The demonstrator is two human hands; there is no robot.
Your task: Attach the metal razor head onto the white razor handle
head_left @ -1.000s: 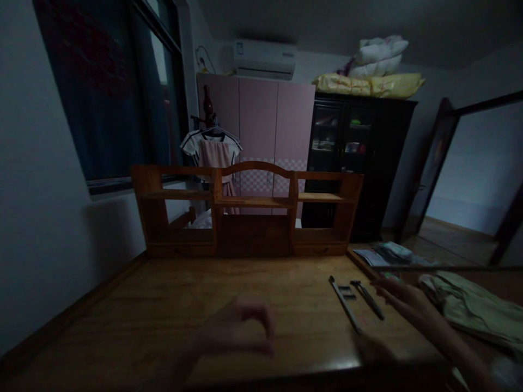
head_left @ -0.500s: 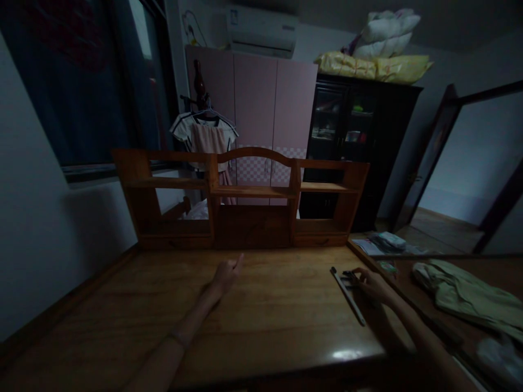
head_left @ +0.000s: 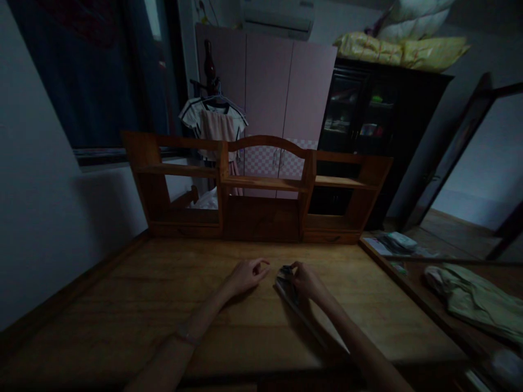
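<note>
apparently, dark tools (head_left: 285,271) are pinched by the right hand (head_left: 305,280) at lower centre of the frame, a strip (head_left: 301,314) slanting just below, while the left hand (head_left: 247,275) is held empty nearby, fingers curved apart, so holding seems in hand and a steady pinch called for.

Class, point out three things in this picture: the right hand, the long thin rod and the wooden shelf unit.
right hand (head_left: 307,280): head view, back of the hand
long thin rod (head_left: 302,317): head view, along its shaft
wooden shelf unit (head_left: 261,218): head view, lower centre panel
</note>
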